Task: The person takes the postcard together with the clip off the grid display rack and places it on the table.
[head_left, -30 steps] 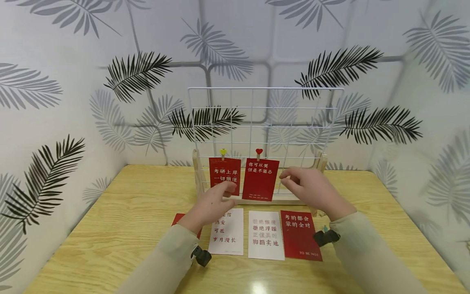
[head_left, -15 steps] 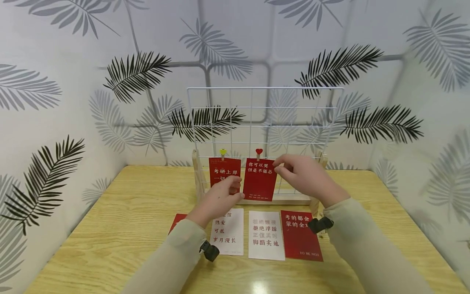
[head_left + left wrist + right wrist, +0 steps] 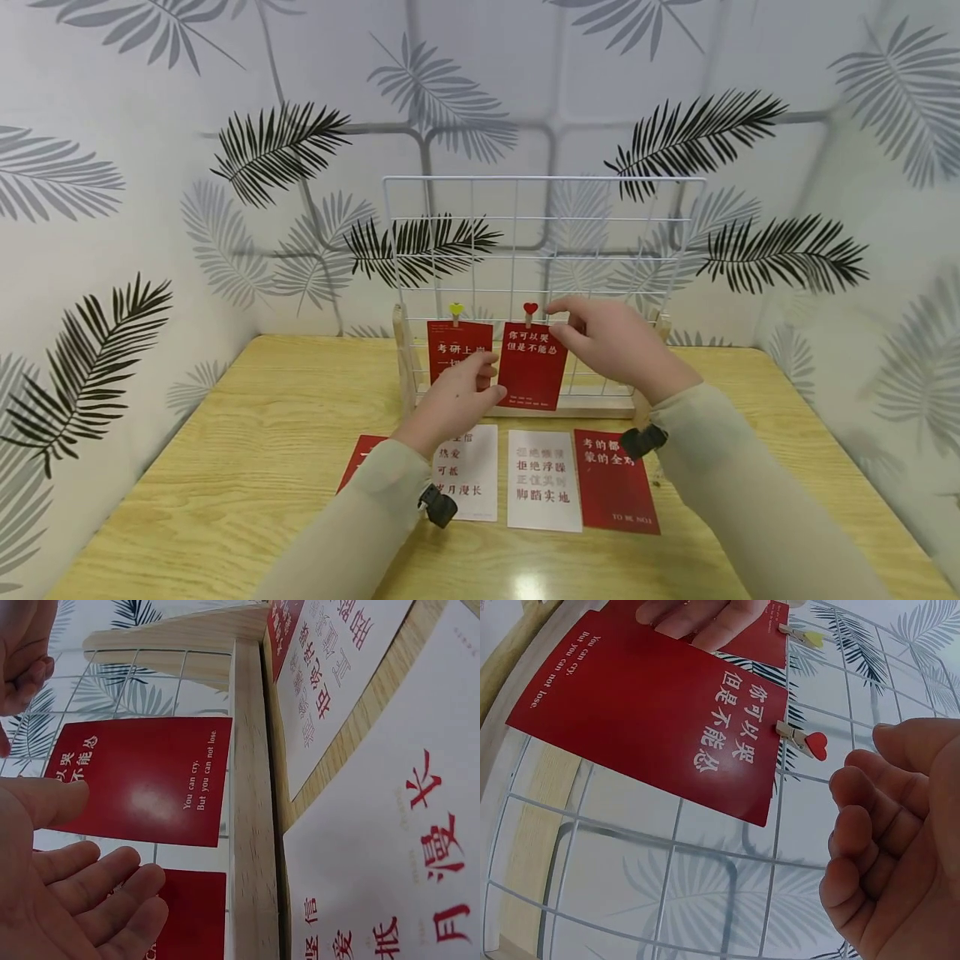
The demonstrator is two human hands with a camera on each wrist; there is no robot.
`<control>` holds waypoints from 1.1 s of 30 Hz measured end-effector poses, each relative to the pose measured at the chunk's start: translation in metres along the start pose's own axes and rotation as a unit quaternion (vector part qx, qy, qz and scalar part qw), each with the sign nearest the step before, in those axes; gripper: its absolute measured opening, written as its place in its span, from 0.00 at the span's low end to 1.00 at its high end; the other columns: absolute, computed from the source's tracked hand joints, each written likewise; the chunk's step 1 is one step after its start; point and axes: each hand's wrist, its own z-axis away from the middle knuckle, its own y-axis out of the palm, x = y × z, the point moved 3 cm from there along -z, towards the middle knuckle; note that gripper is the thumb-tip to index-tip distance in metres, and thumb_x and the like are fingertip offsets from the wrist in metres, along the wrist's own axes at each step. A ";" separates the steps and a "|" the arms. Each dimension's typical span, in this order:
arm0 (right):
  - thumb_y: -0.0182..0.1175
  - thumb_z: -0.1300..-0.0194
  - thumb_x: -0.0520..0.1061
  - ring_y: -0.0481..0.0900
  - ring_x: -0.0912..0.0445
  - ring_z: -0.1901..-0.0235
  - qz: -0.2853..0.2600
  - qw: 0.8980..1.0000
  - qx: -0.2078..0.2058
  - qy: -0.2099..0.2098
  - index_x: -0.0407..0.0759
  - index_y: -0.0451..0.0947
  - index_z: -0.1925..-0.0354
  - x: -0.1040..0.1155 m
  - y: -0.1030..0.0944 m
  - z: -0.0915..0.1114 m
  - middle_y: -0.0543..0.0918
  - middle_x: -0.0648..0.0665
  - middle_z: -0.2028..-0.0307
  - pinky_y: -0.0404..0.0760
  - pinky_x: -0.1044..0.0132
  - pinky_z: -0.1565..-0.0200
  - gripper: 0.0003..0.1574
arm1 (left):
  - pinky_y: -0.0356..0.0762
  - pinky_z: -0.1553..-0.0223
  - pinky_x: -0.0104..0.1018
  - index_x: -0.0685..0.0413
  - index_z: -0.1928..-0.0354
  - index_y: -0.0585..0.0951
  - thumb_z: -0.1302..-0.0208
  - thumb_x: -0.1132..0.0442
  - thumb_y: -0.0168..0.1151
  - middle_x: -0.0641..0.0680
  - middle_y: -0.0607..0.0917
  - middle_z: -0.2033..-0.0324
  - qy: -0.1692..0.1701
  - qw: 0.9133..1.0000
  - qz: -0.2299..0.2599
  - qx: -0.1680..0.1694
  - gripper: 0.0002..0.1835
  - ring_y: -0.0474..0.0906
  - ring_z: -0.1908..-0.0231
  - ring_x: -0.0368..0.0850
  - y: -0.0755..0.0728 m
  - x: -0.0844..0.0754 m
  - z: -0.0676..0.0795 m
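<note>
A red card [image 3: 531, 371] with white lettering hangs on the wire grid from a wooden clothespin with a red heart [image 3: 530, 309]. My right hand [image 3: 618, 340] hovers at its upper right; in the right wrist view its loosely bent fingers [image 3: 855, 840] are apart from the red-heart clothespin [image 3: 801, 739] and hold nothing. Left of it hangs another red card [image 3: 448, 333] under a yellow-heart clothespin [image 3: 456, 309], partly hidden by my left hand [image 3: 457, 398]. The left hand's fingers are relaxed with nothing between them; whether the thumb touches the middle card, I cannot tell.
The white wire grid [image 3: 600, 177] stands in a wooden base [image 3: 585, 410] near the wall. On the wooden table [image 3: 225, 467] before it lie two white cards, left [image 3: 480, 475] and right [image 3: 543, 483], a red card [image 3: 618, 496], and another red card [image 3: 362, 454] partly under my left arm.
My right hand has moved left and up, from beside the middle red card to near its clothespin. The left hand has shifted right and slightly up toward that card.
</note>
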 end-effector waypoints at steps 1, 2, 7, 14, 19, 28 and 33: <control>0.57 0.25 0.54 0.70 0.54 0.80 0.002 1.000 0.003 0.002 0.54 0.75 0.34 0.001 0.000 -0.001 0.76 0.51 0.77 0.73 0.58 0.74 0.24 | 0.76 0.42 0.50 0.43 0.27 0.68 0.30 0.52 0.64 0.51 0.79 0.38 0.001 1.000 -0.003 -0.001 0.31 0.76 0.40 0.50 0.000 0.000 -0.001; 0.57 0.25 0.54 0.71 0.54 0.80 0.005 1.000 0.005 0.003 0.54 0.75 0.34 0.002 0.000 -0.003 0.77 0.51 0.76 0.73 0.58 0.74 0.25 | 0.76 0.42 0.50 0.43 0.27 0.68 0.30 0.52 0.64 0.51 0.79 0.38 0.002 1.000 -0.006 -0.003 0.31 0.76 0.40 0.50 0.001 -0.001 -0.001; 0.58 0.26 0.54 0.73 0.54 0.78 0.027 1.000 0.009 0.005 0.55 0.74 0.32 0.006 0.001 -0.011 0.79 0.51 0.73 0.74 0.59 0.74 0.27 | 0.77 0.44 0.48 0.45 0.29 0.69 0.30 0.52 0.64 0.50 0.80 0.41 0.008 1.000 -0.010 -0.024 0.30 0.77 0.44 0.50 0.000 -0.004 -0.003; 0.58 0.27 0.53 0.73 0.54 0.78 0.038 0.999 0.016 0.008 0.52 0.74 0.32 0.010 0.003 -0.022 0.79 0.50 0.74 0.73 0.60 0.76 0.28 | 0.80 0.49 0.45 0.46 0.34 0.72 0.31 0.52 0.65 0.49 0.81 0.45 -0.001 0.998 -0.007 -0.064 0.26 0.79 0.49 0.47 -0.001 -0.005 -0.005; 0.58 0.26 0.54 0.75 0.55 0.77 0.049 0.998 0.026 0.001 0.50 0.75 0.33 0.013 0.009 -0.029 0.80 0.51 0.74 0.75 0.60 0.74 0.27 | 0.80 0.49 0.46 0.45 0.33 0.71 0.30 0.51 0.64 0.49 0.81 0.44 -0.005 0.998 -0.013 -0.054 0.27 0.79 0.49 0.47 0.003 -0.009 -0.008; 0.56 0.26 0.52 0.73 0.56 0.80 0.078 0.997 0.009 0.004 0.48 0.75 0.33 0.018 0.015 -0.034 0.77 0.53 0.80 0.73 0.61 0.75 0.27 | 0.82 0.53 0.45 0.48 0.36 0.73 0.28 0.52 0.63 0.51 0.83 0.48 -0.001 0.998 -0.024 -0.053 0.23 0.81 0.54 0.48 0.012 -0.015 -0.014; 0.56 0.26 0.52 0.71 0.56 0.81 0.096 0.995 0.006 0.013 0.48 0.73 0.30 0.018 0.021 -0.035 0.74 0.51 0.82 0.71 0.62 0.77 0.29 | 0.80 0.62 0.40 0.46 0.46 0.76 0.27 0.54 0.61 0.47 0.83 0.59 0.008 0.996 -0.038 -0.077 0.12 0.79 0.63 0.45 0.014 -0.015 -0.018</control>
